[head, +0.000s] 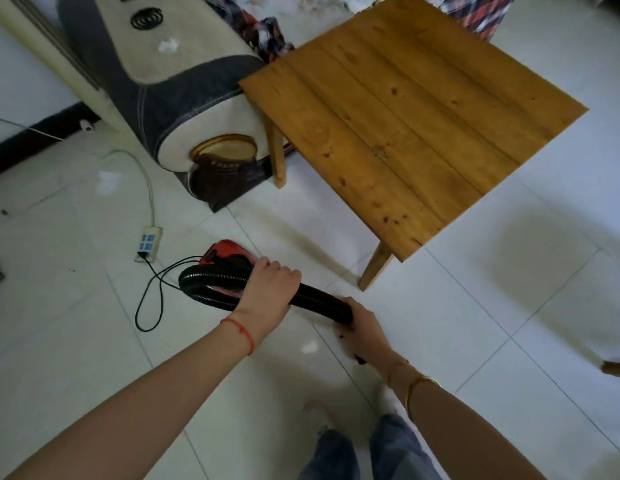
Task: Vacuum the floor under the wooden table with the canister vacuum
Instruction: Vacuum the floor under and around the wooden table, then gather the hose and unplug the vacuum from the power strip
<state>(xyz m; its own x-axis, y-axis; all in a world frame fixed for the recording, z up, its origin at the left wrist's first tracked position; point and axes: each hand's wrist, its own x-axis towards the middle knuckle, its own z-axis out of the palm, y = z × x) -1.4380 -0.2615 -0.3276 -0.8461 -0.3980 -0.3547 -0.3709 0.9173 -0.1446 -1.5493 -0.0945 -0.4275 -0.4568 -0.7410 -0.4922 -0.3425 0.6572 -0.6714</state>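
A small red and black canister vacuum [222, 252] sits on the white tile floor in front of me. Its black ribbed hose [317, 299] loops out and runs to the right. My left hand [267, 289] grips the hose near the canister. Farther along, my right hand [362, 329] grips the hose's end, and the tip is hidden under my fingers. The wooden table [405, 112] stands ahead to the right, two of its legs visible, with bare tile beneath it.
A beige and grey sofa arm [184, 98] stands left of the table. A white power strip [148, 242] lies on the floor with the vacuum's black cord [149, 306] plugged in and looping leftward. My feet show at the bottom. Plaid fabric lies behind the table.
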